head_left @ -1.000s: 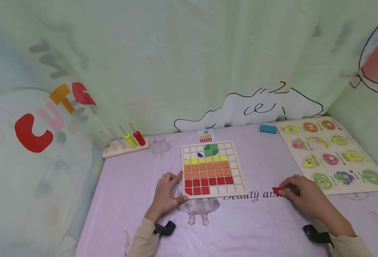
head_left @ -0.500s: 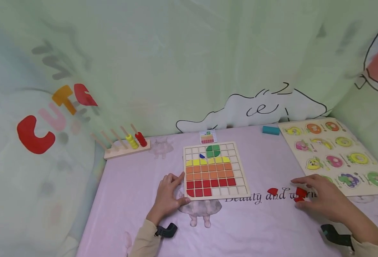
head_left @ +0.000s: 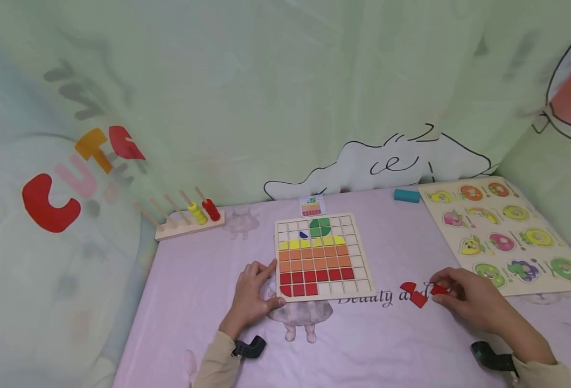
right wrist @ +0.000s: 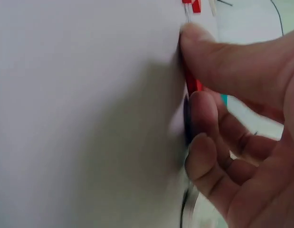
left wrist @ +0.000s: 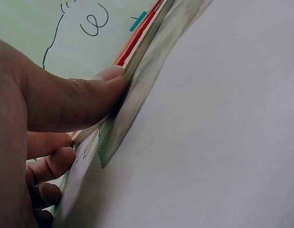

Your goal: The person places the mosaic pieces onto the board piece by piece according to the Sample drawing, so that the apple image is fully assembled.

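Observation:
A wooden grid board (head_left: 356, 254) lies at the middle of the table, with red, orange, yellow and green tiles in its cells and a small blue one. My left hand (head_left: 250, 295) holds its near left corner, thumb on the front edge and index finger along the left side. In the left wrist view the thumb (left wrist: 85, 102) presses against the board's edge. To the right of the board, my right hand (head_left: 469, 296) pinches a red tile (head_left: 439, 290) low over the cloth. A rounded red tile (head_left: 409, 286) and a square red tile (head_left: 418, 299) lie just left of its fingertips.
A small picture card (head_left: 312, 206) lies behind the board. At the back left stands a bead stand (head_left: 188, 229) with yellow and red beads. A teal block (head_left: 406, 195) and a fruit puzzle board (head_left: 447, 237) are at the right. Fabric walls rise behind.
My right hand let go of one red tile, moved right to two others, and came back left. One of those now lies beside the first. The left hand stays at the board.

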Demonstrator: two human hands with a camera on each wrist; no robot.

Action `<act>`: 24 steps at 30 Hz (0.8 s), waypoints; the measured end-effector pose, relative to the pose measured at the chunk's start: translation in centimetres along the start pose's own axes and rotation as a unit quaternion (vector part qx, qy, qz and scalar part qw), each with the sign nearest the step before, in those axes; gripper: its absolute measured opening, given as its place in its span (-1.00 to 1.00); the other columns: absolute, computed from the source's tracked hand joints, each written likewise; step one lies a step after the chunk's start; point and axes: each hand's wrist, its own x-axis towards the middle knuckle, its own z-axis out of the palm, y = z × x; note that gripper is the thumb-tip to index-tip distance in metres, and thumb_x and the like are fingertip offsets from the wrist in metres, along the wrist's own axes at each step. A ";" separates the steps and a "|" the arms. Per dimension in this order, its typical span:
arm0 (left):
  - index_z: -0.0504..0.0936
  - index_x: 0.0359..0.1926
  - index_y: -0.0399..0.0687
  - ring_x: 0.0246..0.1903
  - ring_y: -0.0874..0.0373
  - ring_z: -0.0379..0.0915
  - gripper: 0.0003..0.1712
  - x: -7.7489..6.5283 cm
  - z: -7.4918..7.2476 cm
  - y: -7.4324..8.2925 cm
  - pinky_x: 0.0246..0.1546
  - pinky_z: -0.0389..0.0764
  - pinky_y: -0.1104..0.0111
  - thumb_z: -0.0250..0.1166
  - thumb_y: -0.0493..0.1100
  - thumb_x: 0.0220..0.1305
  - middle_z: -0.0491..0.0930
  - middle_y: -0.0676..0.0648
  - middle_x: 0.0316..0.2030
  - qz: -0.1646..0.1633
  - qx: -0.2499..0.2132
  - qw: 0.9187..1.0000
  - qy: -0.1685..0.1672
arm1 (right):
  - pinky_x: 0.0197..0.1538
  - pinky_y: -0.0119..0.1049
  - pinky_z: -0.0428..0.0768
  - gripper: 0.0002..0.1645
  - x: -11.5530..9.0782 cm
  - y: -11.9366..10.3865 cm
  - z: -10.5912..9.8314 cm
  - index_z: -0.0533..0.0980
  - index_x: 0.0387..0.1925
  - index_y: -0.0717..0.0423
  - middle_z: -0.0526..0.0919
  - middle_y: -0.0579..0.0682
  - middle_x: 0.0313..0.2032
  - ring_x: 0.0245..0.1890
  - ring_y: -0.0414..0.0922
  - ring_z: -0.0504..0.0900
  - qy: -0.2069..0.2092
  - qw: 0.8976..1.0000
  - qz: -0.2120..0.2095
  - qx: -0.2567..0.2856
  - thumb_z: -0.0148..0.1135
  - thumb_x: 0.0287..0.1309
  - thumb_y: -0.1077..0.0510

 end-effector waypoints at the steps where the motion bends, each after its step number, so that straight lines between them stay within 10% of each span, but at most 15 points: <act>1: 0.46 0.54 0.07 -0.09 0.15 0.25 0.07 0.0 0.0 0.0 -0.05 0.30 0.23 0.54 0.13 -0.08 0.46 0.02 -0.09 0.000 -0.001 1.000 0.000 | -0.30 -0.44 0.50 -0.55 0.2 -0.2 0.1 0.67 0.03 0.14 0.68 -0.06 -0.25 -0.30 -0.13 0.51 -0.001 1.000 0.001 0.002 0.59 0.10 0.19; 15: 0.48 0.52 0.03 -0.12 0.17 0.24 0.08 0.1 0.2 -0.3 -0.06 0.29 0.24 0.54 0.15 -0.09 0.45 0.03 -0.13 0.008 0.001 1.000 0.004 | -0.38 -0.42 0.47 -0.65 1.6 -1.9 0.4 0.61 -0.03 0.13 0.59 -0.05 -0.39 -0.42 -0.16 0.49 0.048 0.997 0.004 0.052 0.53 0.19 0.17; 24: 0.45 0.54 0.06 -0.11 0.19 0.25 0.10 0.2 0.5 -0.7 -0.04 0.30 0.24 0.56 0.12 -0.11 0.46 0.03 -0.12 0.008 -0.003 1.000 -0.001 | -0.40 -0.45 0.59 -0.50 3.5 -3.4 2.1 0.73 0.08 0.13 0.82 -0.03 -0.33 -0.45 -0.35 0.68 0.156 0.968 0.042 0.194 0.57 0.20 -0.04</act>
